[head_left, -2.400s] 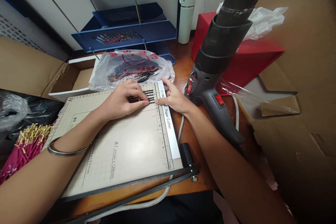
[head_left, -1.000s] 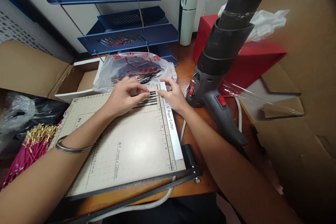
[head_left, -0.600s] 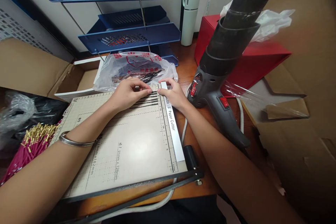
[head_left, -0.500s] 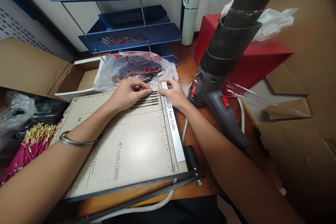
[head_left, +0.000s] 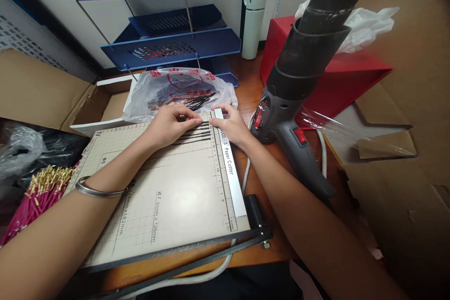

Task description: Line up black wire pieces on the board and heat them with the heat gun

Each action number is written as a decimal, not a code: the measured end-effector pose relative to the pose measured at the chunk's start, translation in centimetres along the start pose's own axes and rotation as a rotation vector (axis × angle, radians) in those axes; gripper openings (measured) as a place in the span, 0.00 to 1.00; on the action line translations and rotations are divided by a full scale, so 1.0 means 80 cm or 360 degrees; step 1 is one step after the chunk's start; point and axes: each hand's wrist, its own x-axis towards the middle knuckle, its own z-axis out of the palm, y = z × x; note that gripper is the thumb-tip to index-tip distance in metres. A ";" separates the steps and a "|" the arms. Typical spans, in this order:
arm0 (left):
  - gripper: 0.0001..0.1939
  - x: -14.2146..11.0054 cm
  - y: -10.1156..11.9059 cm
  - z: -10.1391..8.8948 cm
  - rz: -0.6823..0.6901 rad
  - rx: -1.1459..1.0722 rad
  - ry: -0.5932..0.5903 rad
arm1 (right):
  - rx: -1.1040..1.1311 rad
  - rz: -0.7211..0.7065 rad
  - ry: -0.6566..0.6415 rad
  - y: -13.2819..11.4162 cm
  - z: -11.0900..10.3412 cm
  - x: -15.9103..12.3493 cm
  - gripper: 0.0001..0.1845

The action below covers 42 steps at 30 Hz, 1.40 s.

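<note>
A paper cutter with a pale, printed board lies in front of me. Several thin black cords are laid side by side across its far right part, their ends near the ruler edge. My left hand is closed, thumb and forefinger pinching the farthest cord close to its end. Beside it, my right hand reaches over the white strip marked "Paper Cutter"; its thumb presses at that cord's end and the forefinger curls at the strip's far tip. The fingertips hide the cord's very end.
Behind the board sits a clear plastic bag with black cords in it. A heat gun stands to the right, before a red box. Gold-tipped magenta cords lie at left. The cutter's black blade arm extends along the near edge.
The view has shifted very slightly. Both hands keep the same place on the cutter, and the cords lie as before.
</note>
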 end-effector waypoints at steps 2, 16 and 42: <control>0.17 0.000 0.001 0.000 -0.0003 -0.0010 0.0007 | -0.0007 -0.0012 0.0007 -0.001 0.000 0.000 0.21; 0.16 0.000 0.001 0.000 0.0008 -0.0006 0.0021 | -0.0054 -0.0062 0.0012 -0.001 0.000 -0.001 0.19; 0.15 -0.001 0.004 0.000 -0.0035 0.0032 0.0017 | -0.0022 -0.0013 -0.0046 0.002 -0.001 0.000 0.20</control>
